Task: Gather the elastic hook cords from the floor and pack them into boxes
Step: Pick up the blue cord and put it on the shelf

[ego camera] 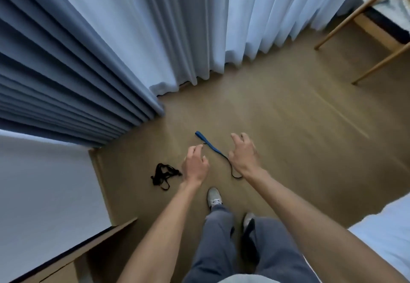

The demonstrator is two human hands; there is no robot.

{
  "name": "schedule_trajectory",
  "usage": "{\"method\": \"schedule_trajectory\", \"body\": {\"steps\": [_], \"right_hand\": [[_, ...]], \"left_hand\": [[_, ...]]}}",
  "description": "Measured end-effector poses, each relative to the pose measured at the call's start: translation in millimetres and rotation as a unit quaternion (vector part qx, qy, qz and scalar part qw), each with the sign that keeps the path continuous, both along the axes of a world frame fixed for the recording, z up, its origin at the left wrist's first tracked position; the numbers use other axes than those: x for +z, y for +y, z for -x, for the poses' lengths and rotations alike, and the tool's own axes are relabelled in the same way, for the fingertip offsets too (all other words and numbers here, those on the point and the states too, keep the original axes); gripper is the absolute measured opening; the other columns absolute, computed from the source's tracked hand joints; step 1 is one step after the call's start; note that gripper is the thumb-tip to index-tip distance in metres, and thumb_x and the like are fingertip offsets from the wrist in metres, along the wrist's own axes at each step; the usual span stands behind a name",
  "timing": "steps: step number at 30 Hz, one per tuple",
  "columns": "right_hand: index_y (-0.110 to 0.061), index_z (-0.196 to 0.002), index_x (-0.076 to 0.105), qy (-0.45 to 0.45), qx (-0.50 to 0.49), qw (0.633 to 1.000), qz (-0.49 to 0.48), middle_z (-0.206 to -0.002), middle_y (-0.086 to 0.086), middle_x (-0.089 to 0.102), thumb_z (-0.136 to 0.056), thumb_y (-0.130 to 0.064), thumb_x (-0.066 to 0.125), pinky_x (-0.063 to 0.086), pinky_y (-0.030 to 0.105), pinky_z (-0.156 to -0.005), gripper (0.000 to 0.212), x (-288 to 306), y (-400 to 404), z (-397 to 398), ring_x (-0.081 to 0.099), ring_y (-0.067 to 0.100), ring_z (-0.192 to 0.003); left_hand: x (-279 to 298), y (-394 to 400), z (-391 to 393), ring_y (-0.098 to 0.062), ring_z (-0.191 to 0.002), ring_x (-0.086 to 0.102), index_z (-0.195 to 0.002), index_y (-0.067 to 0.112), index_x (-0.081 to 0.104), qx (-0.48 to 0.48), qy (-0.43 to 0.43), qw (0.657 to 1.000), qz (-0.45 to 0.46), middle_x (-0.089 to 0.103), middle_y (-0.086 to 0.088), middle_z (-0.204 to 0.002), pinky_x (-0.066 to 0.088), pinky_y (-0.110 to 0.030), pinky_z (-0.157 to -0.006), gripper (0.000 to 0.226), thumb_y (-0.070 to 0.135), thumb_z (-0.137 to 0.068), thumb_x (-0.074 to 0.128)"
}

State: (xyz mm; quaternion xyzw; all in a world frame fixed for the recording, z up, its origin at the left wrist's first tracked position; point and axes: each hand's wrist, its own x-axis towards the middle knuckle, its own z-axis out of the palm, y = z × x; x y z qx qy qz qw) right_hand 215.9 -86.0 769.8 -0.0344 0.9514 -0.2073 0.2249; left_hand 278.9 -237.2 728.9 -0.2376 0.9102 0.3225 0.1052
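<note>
A blue strap (207, 142) with a thin black cord tail lies stretched on the brown floor between my two hands. A tangled bundle of black elastic cords (164, 174) lies on the floor just left of my left hand. My left hand (195, 164) hovers above the floor with fingers loosely curled and holds nothing. My right hand (244, 155) is stretched out over the near end of the blue strap, fingers spread and relaxed, and holds nothing. No box shows in view.
Blue curtains (66, 71) and white sheers (188, 27) hang to the floor ahead. A white wall (44, 182) with a wooden edge stands at the left. Wooden chair legs (355, 22) are at the upper right, a white bed corner (388, 231) at the lower right. My feet stand below the cords.
</note>
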Motion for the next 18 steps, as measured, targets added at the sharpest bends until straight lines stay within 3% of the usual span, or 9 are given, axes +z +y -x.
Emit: {"method": "schedule_trajectory", "body": {"steps": [6,13,18], "right_hand": [[-0.012,-0.141,0.048,-0.034,-0.024,0.999,-0.001,-0.139,0.015,0.047,-0.087,-0.012,0.053,0.043,0.04,-0.101,0.054,-123.8,-1.2,35.3,0.05,0.033,-0.12],[-0.012,-0.135,0.052,-0.058,-0.035,0.998,0.007,-0.128,0.013,0.051,-0.086,-0.008,0.052,0.042,0.041,-0.095,0.049,-333.6,16.9,60.1,0.05,0.031,-0.111],[-0.009,-0.129,0.054,-0.065,-0.027,0.997,-0.03,-0.125,0.014,0.051,-0.086,-0.008,0.05,0.043,0.041,-0.091,0.043,-474.4,47.3,90.1,0.051,0.033,-0.108]], "left_hand": [[-115.3,-3.1,52.3,-0.026,-0.109,0.063,-0.134,0.013,0.056,0.003,-0.014,1.0,-0.003,0.058,-0.007,-0.13,0.049,-0.036,-0.095,0.042,0.009,-0.093,0.054],[-322.8,14.8,88.1,-0.022,-0.109,0.06,-0.135,0.014,0.055,0.017,-0.064,0.998,0.009,0.056,-0.006,-0.132,0.033,-0.023,-0.086,0.04,0.01,-0.095,0.053],[-463.4,19.6,110.3,-0.021,-0.105,0.061,-0.134,0.014,0.056,0.014,-0.069,0.997,0.021,0.056,-0.005,-0.132,0.038,-0.023,-0.086,0.04,0.008,-0.095,0.053]]}}
